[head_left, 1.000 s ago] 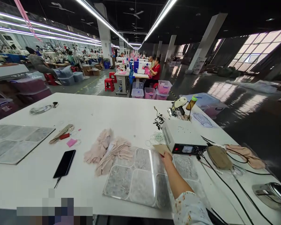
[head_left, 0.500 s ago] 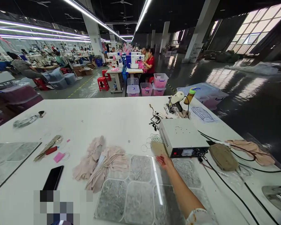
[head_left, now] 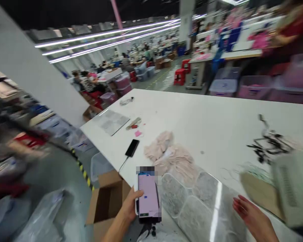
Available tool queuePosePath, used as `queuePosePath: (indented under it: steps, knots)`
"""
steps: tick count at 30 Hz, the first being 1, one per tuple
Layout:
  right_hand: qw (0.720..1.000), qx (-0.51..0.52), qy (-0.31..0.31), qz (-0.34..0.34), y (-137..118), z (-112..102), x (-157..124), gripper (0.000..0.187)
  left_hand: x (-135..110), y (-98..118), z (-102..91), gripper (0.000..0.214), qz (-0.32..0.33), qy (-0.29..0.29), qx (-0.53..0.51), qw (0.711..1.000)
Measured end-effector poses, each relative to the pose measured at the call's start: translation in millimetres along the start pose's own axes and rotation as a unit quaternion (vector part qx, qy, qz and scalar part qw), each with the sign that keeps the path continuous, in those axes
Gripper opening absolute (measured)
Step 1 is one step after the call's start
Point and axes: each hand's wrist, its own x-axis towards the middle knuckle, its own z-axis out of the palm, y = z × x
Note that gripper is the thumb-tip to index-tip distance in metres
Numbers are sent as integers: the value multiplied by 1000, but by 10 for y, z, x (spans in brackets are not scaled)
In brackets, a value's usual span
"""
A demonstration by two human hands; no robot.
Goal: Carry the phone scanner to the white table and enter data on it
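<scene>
My left hand (head_left: 129, 205) grips a phone (head_left: 148, 195) with a lit screen, thumb along its side, in front of the table's near edge. Part of the phone is pixelated. My right hand (head_left: 254, 216) holds nothing; its fingers are loosely extended above the clear patterned mat (head_left: 199, 215). To the right of that hand lie a tan flat piece (head_left: 261, 191) and a pale box-shaped device (head_left: 293, 188), both blurred. Crumpled beige fabric (head_left: 179, 159) rests at the mat's far left corner.
A black phone (head_left: 132, 148) with a cable lies on the white table (head_left: 192, 111). Beyond it are a pink scrap (head_left: 137, 133) and a second patterned mat (head_left: 111, 121). An open cardboard box (head_left: 111, 201) stands on the floor at left. Black cords (head_left: 270, 143) lie at right.
The view has swung left and down. My left hand with the lit phone has come into sight. My right hand has drawn back from the tan flat piece beside the box-shaped device.
</scene>
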Motion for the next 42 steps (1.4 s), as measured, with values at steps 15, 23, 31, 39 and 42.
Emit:
queuePosePath:
  steps: [15, 23, 31, 39, 42]
  knots:
    - [816, -182, -540, -99, 799, 1726, -2258, 62, -322, 21, -657, 56, 87, -126, -54, 987]
    - [781, -231, -574, -86, 1215, 2007, -2703, 65, -566, 36, -1272, 60, 119, -129, -102, 979]
    - [721, -316, -605, -116, 1394, 2094, -2937, 90, -659, -48, -1576, 65, 157, -74, -144, 974]
    - [705, -338, -585, -216, 1506, 2150, -3066, 88, -743, -53, -1634, 61, 184, -53, -159, 969]
    - [706, -352, -570, -229, 1565, 2153, -3051, 86, -735, -53, -1646, 66, 187, -54, -159, 968]
